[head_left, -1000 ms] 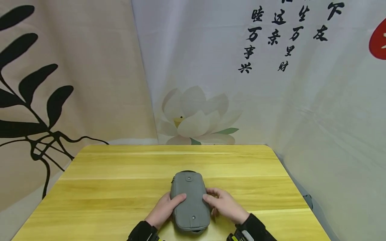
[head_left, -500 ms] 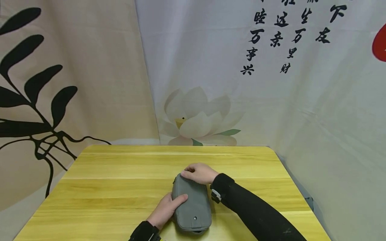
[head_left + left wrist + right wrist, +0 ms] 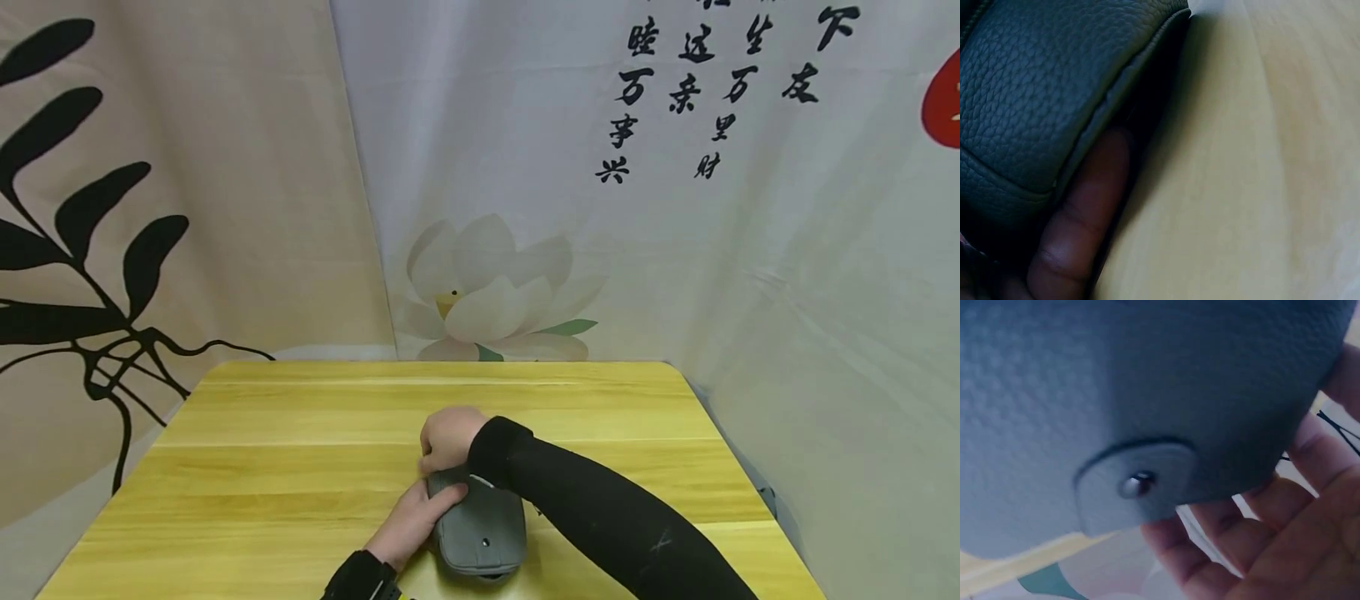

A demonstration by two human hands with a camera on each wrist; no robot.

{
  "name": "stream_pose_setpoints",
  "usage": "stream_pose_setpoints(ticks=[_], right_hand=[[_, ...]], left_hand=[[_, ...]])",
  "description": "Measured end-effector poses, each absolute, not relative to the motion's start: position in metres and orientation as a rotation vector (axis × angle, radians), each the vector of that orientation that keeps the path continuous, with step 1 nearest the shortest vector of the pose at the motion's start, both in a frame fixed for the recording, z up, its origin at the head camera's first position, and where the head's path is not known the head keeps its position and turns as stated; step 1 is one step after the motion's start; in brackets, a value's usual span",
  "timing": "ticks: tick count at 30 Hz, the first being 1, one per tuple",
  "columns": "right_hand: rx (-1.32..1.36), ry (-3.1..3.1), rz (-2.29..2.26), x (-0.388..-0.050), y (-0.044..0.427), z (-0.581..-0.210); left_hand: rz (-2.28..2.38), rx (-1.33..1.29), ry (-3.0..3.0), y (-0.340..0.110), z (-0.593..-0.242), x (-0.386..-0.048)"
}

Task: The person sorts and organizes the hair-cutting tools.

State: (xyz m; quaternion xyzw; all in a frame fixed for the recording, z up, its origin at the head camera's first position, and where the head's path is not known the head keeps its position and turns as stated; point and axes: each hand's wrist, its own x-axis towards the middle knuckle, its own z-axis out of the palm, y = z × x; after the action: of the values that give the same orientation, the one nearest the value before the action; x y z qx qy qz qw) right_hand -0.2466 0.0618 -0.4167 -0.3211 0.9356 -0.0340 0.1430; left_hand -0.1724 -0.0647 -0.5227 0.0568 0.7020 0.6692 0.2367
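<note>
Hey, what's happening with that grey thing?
Somebody is handling a grey pouch at a wooden table. Their left hand grips its left side. Their right hand is at its far end, fingers by the edge near a metal snap; I can't tell whether they pinch anything.

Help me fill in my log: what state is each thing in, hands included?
Grey case, lying broad face up, held; whether its rim is open cannot be told
Flap, lying flat on the case; fastening unclear
Left hand, gripping the case's left side, thumb on top
Right hand, touching the case's far end; whether it pinches anything is unclear
Backdrop, hanging, creased
</note>
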Motion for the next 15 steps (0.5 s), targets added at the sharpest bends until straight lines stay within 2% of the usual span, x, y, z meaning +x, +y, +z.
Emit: stream_pose_setpoints(ticks=[6,15], right_hand=[[-0.982,2.678,0.002,-0.241,0.055,-0.409],[-1.095,2.542,-0.111,-0.248,0.066,-0.397]], left_hand=[[1.845,0.147,1.946,-0.062,-0.523,-0.172],[1.833,0.149,1.97,-0.063,-0.522,-0.172]])
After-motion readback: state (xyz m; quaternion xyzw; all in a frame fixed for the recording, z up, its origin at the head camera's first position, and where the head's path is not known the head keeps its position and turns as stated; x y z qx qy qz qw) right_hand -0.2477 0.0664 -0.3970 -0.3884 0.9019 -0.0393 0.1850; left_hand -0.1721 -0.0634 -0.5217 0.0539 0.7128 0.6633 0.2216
